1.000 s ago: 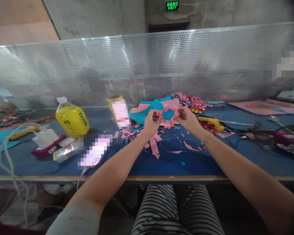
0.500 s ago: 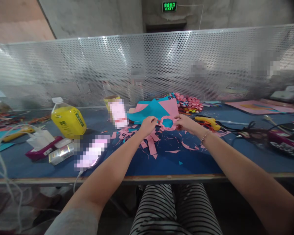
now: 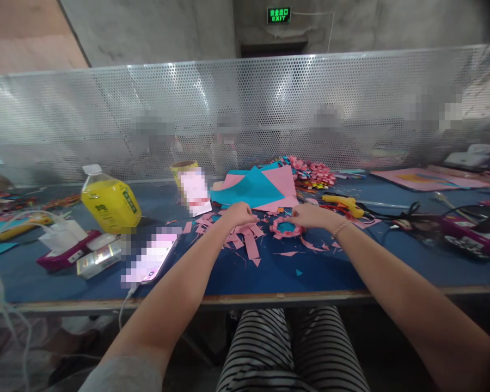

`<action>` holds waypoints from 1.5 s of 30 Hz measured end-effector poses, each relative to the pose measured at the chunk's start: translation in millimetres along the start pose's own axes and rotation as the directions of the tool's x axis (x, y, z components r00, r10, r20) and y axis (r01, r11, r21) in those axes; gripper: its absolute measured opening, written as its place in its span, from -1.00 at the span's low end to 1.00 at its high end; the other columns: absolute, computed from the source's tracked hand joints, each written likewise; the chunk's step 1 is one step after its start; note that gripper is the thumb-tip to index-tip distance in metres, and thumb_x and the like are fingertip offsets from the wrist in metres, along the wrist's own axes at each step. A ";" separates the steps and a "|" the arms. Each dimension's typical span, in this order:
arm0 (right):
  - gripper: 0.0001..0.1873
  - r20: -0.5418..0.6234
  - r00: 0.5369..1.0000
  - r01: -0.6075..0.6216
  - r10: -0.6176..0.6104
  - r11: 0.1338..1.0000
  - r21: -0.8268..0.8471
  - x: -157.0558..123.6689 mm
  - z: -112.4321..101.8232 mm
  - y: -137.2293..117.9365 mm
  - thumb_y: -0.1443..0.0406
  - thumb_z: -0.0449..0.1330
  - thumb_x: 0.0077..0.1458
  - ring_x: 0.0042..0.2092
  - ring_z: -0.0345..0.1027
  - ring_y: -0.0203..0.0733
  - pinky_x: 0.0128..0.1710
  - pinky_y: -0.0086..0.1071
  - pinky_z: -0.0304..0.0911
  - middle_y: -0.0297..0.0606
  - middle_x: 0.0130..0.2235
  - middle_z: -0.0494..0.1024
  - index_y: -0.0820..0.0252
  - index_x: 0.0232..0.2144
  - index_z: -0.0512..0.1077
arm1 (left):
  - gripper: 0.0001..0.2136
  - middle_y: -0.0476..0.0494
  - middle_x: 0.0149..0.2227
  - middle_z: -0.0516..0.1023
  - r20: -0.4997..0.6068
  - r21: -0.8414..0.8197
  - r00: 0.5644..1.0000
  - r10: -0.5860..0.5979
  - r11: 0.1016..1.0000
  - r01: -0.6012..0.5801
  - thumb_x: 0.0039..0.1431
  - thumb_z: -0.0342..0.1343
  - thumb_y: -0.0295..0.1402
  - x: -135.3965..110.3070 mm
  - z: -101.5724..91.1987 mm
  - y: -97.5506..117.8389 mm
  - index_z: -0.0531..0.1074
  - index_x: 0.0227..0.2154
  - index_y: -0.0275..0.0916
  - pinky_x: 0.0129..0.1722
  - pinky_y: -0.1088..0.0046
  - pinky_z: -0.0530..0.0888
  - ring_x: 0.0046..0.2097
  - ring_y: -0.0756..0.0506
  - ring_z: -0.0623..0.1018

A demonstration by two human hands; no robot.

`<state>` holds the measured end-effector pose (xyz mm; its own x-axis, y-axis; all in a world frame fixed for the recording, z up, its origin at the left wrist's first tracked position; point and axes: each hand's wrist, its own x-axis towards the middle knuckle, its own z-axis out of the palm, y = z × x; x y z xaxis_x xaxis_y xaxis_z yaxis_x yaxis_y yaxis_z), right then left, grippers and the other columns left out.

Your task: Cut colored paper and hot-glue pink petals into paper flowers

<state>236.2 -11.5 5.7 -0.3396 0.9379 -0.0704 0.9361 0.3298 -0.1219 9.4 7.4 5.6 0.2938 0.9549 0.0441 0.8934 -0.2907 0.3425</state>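
A pink paper ring (image 3: 286, 227) with a cut, frilled edge lies on the blue table (image 3: 310, 267) between my hands. My right hand (image 3: 312, 216) rests just right of it, its curled fingertips pinching the ring's far right edge. Left of the ring and apart from it, my left hand (image 3: 239, 214) is curled knuckles-up over a litter of pink paper scraps (image 3: 249, 242); what its fingers hold, if anything, is hidden. Blue and pink paper sheets (image 3: 255, 188) lie just beyond both hands.
A yellow bottle (image 3: 110, 202), a tissue pack (image 3: 63, 245) and a phone (image 3: 149, 258) on a cable sit to the left. A yellow glue gun (image 3: 343, 202), a heap of paper flowers (image 3: 312, 173) and tangled cables (image 3: 412, 218) lie right. A perforated metal screen (image 3: 269, 109) closes the table's far side.
Both hands came down from holding the pink paper in the air; it spread into a ring and now lies on the table. My left hand has let go and moved left.
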 end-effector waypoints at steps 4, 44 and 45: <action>-0.59 0.034 0.999 -0.028 0.026 0.998 0.055 -3.1 -1.7 -5.8 0.08 -0.06 0.08 -0.44 0.35 -0.22 -0.48 -0.45 0.10 -0.12 -0.47 0.52 0.27 -0.45 0.42 | -0.69 -0.09 -0.47 0.50 0.129 -0.066 0.991 0.022 0.998 -0.014 -0.42 0.24 -0.15 2.3 2.1 -1.8 0.43 -0.56 -0.23 -0.53 0.51 0.22 -0.44 -0.06 0.41; -0.70 -0.275 0.959 -0.042 0.065 0.995 0.087 3.8 4.1 -7.4 0.17 -0.02 0.07 -0.31 0.35 -0.24 -0.41 -0.49 0.03 -0.19 -0.33 0.52 0.23 -0.30 0.40 | -0.85 -0.18 -0.34 0.53 -0.167 0.035 0.985 0.046 0.999 -0.041 0.02 0.05 -0.34 1.4 4.2 1.4 0.47 -0.42 -0.28 -0.34 0.48 0.31 -0.29 -0.10 0.47; -0.71 -0.280 0.958 -0.043 0.065 0.996 0.084 3.5 3.9 -8.0 0.17 -0.02 0.07 -0.32 0.35 -0.24 -0.41 -0.49 0.03 -0.19 -0.34 0.51 0.23 -0.30 0.40 | -0.84 -0.18 -0.33 0.53 -0.170 0.047 0.984 0.060 0.998 -0.052 0.04 0.02 -0.35 1.0 5.4 1.5 0.47 -0.41 -0.28 -0.33 0.47 0.31 -0.28 -0.10 0.47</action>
<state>227.2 -11.3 2.5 -0.2388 0.9499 0.2015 0.9390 0.2788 -0.2015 12.9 7.6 1.1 0.2846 0.9323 0.2231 0.8919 -0.3428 0.2951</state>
